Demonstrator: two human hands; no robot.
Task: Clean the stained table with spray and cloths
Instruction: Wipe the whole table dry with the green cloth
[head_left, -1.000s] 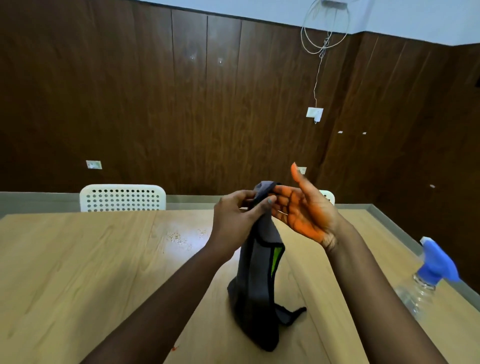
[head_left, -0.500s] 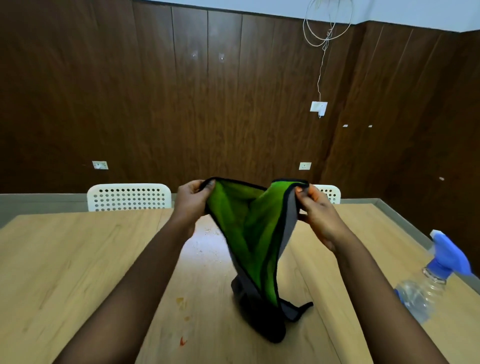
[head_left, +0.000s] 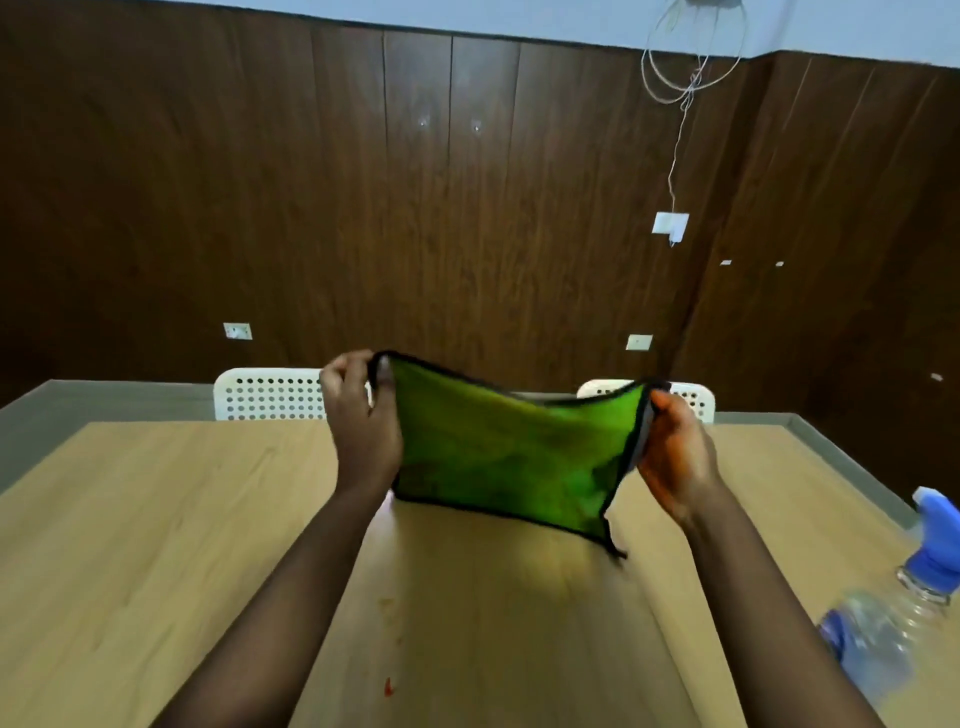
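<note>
A green cloth with a black hem and grey back hangs spread out in the air above the wooden table. My left hand pinches its upper left corner. My right hand, smeared orange, pinches its upper right corner. Small red and orange stains mark the table between my forearms. A clear spray bottle with a blue trigger head stands at the table's right edge, beside my right forearm.
Two white perforated chairs stand behind the table's far edge. Dark wood panelling forms the walls, with sockets and a hanging white cable. A grey ledge runs along the wall on the right.
The cloth went from a bunched grey strip standing on the table to a spread green sheet lifted clear of it. My hands have moved apart, each holding a top corner.
</note>
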